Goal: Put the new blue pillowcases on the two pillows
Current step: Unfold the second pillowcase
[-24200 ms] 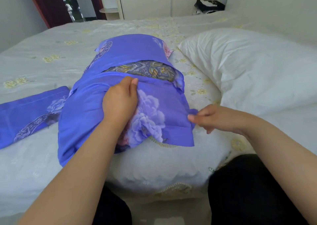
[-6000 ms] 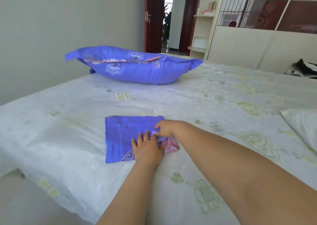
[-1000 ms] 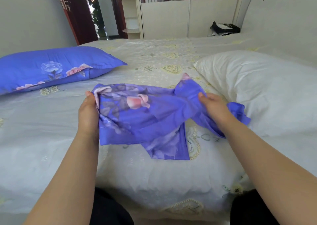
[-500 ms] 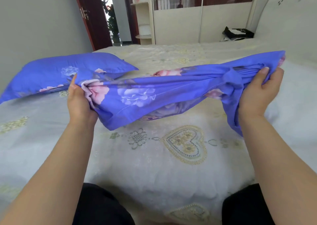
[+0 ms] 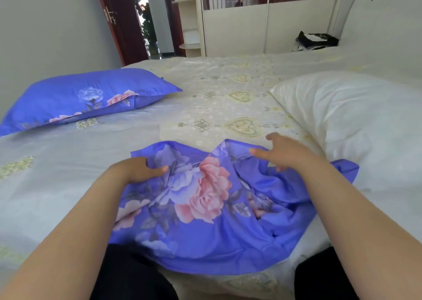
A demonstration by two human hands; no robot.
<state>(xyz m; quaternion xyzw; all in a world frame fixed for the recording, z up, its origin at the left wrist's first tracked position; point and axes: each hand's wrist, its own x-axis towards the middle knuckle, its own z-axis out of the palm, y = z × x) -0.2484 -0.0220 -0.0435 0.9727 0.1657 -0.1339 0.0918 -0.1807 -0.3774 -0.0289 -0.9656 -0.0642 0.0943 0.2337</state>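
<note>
Second pillowcase dropped flat, ready for the bare pillow

The blue floral pillowcase, stretched in the air a moment before, lay on the bedspread; the left hand pinched its edge, the right hand hovered spread and empty above it, the white pillow just beyond those fingers.

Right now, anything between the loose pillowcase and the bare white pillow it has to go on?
Nothing visible. The pillowcase lies crumpled on the bed, its right edge up against the white pillow. The left hand grips its cloth; the right hand hovers open over it.
</note>
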